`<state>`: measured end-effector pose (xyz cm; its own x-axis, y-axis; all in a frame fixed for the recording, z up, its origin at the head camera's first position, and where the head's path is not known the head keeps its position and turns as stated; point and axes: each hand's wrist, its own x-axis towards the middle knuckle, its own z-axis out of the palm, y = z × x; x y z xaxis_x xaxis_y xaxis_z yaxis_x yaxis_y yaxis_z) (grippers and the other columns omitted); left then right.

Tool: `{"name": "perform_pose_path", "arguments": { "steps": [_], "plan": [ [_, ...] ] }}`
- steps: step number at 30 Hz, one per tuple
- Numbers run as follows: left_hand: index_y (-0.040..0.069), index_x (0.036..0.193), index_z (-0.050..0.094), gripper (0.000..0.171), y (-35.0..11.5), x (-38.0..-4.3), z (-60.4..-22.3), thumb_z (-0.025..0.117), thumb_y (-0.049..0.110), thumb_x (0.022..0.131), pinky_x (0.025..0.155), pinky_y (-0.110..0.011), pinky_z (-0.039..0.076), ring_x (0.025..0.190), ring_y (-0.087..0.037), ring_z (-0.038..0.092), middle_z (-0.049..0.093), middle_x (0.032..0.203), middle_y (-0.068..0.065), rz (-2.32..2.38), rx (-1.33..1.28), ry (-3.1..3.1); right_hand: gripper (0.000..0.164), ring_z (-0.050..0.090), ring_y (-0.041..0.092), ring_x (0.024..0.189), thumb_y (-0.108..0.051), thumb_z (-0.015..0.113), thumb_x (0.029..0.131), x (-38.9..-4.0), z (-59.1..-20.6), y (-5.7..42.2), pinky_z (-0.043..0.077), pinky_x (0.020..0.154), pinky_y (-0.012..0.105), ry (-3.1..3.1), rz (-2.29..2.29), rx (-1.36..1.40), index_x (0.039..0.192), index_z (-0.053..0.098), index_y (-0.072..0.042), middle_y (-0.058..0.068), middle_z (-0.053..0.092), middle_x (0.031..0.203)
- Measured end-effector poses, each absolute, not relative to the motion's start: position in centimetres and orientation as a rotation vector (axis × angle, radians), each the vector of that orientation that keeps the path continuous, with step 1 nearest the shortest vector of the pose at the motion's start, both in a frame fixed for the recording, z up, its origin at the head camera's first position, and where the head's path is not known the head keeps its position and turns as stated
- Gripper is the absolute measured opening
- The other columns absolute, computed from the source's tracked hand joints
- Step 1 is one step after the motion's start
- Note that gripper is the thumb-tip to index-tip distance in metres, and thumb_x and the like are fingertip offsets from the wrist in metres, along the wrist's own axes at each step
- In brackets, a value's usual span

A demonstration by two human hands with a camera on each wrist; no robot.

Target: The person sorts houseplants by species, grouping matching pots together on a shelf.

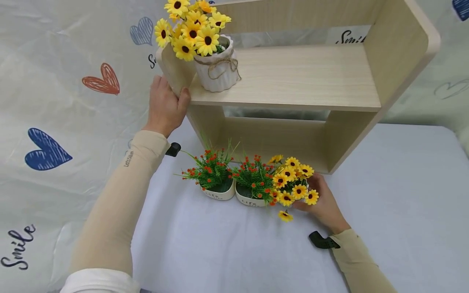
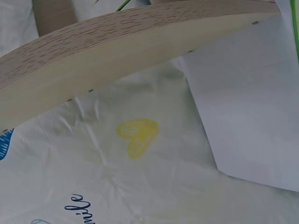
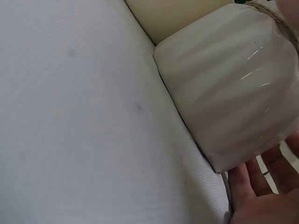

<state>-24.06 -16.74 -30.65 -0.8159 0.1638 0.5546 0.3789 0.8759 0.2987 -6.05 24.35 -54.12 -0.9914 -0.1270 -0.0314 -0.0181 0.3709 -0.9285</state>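
Observation:
My left hand (image 1: 165, 105) grips the left side panel (image 1: 176, 72) of a pale wooden shelf unit, fingers outside and thumb at its front edge. In the left wrist view only the panel's edge (image 2: 117, 44) shows, not the hand. My right hand (image 1: 324, 202) holds a potted yellow flower plant (image 1: 293, 179) low on the table, at the right end of a row. The right wrist view shows its ribbed white pot (image 3: 224, 93) with twine, and fingers (image 3: 278, 168) round its base. Beside it stand two red-flowered plants (image 1: 212, 169) (image 1: 253, 175) in cream pots.
Another yellow-flowered plant in a white twine-tied pot (image 1: 218, 71) stands on the left of the middle shelf board (image 1: 300, 77). A white cloth covers the table (image 1: 234, 252). A sheet printed with hearts (image 1: 47, 106) hangs at the left and behind.

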Motion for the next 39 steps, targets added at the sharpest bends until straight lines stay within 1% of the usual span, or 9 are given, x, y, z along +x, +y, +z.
{"name": "perform_pose_path", "arguments": {
  "steps": [5,7,9,14,17,19,27,35,39],
  "plan": [
    [0.001,0.137,0.054,0.068,-16.7,-24.2,-30.8,0.032,0.048,0.093,0.093,-0.049,0.036,0.105,-0.04,0.046,0.064,0.126,-0.02,-0.561,-0.395,-2.506,0.094,0.048,0.024,0.123,-0.035,0.09,0.076,-5.9,-54.0,24.5,0.04,0.104,0.045,2.557,-1.557,-0.073,0.149,0.038,-0.008,0.014,0.052,0.142],
    [0.0,0.136,0.055,0.068,-16.7,-24.3,-30.8,0.032,0.048,0.093,0.093,-0.05,0.036,0.104,-0.041,0.046,0.064,0.125,-0.021,-0.561,-0.398,-2.497,0.093,0.048,0.028,0.125,-0.035,0.09,0.077,-5.9,-54.1,24.4,0.04,0.105,0.05,2.58,-1.543,-0.093,0.149,0.038,-0.007,0.015,0.052,0.143],
    [-0.001,0.135,0.056,0.068,-16.7,-24.3,-30.8,0.033,0.048,0.094,0.092,-0.05,0.036,0.102,-0.042,0.046,0.065,0.123,-0.022,-0.553,-0.402,-2.491,0.09,0.049,0.024,0.125,-0.033,0.089,0.078,-5.9,-54.3,24.4,0.041,0.106,0.044,2.607,-1.552,-0.12,0.148,0.039,-0.007,0.014,0.053,0.143],
    [-0.002,0.133,0.056,0.067,-16.6,-24.3,-30.8,0.033,0.047,0.094,0.09,-0.05,0.035,0.1,-0.042,0.045,0.064,0.12,-0.023,-0.546,-0.405,-2.488,0.089,0.047,-0.002,0.121,-0.026,0.089,0.078,-5.9,-54.6,24.2,0.039,0.099,0.014,2.655,-1.605,-0.205,0.149,0.039,-0.008,0.01,0.054,0.144],
    [-0.003,0.132,0.056,0.067,-16.6,-24.3,-30.8,0.033,0.047,0.094,0.09,-0.051,0.035,0.099,-0.043,0.045,0.064,0.118,-0.024,-0.547,-0.408,-2.482,0.09,0.044,-0.007,0.118,-0.025,0.09,0.078,-5.9,-54.6,24.0,0.038,0.098,0.013,2.658,-1.614,-0.231,0.15,0.038,-0.009,0.009,0.051,0.145],
    [-0.003,0.131,0.056,0.067,-16.6,-24.3,-30.8,0.032,0.047,0.093,0.09,-0.051,0.035,0.099,-0.043,0.045,0.064,0.117,-0.025,-0.546,-0.41,-2.477,0.09,0.045,-0.005,0.118,-0.025,0.09,0.078,-5.8,-54.6,23.9,0.039,0.098,0.015,2.665,-1.594,-0.221,0.15,0.038,-0.01,0.009,0.051,0.144],
    [-0.004,0.131,0.055,0.07,-16.6,-24.2,-30.9,0.031,0.05,0.092,0.09,-0.051,0.035,0.1,-0.043,0.044,0.063,0.118,-0.025,-0.543,-0.403,-2.482,0.089,0.052,0.027,0.129,-0.022,0.088,0.08,-5.7,-54.1,23.6,0.04,0.102,0.026,2.655,-1.584,-0.191,0.151,0.037,-0.009,0.014,0.05,0.146],
    [-0.004,0.133,0.054,0.07,-16.6,-24.3,-30.8,0.031,0.049,0.093,0.091,-0.051,0.036,0.101,-0.043,0.046,0.063,0.119,-0.025,-0.553,-0.403,-2.482,0.095,0.052,0.029,0.136,-0.022,0.088,0.079,-6.0,-54.5,23.4,0.038,0.104,0.013,2.606,-1.611,-0.192,0.155,0.032,-0.013,0.012,0.05,0.152],
    [-0.002,0.137,0.052,0.071,-16.6,-24.1,-30.8,0.031,0.05,0.093,0.091,-0.049,0.034,0.102,-0.042,0.044,0.062,0.122,-0.025,-0.549,-0.377,-2.512,0.095,0.053,0.03,0.135,-0.024,0.088,0.079,-6.0,-54.5,23.5,0.038,0.103,0.013,2.614,-1.618,-0.204,0.155,0.033,-0.013,0.012,0.052,0.151]
  ]
}}
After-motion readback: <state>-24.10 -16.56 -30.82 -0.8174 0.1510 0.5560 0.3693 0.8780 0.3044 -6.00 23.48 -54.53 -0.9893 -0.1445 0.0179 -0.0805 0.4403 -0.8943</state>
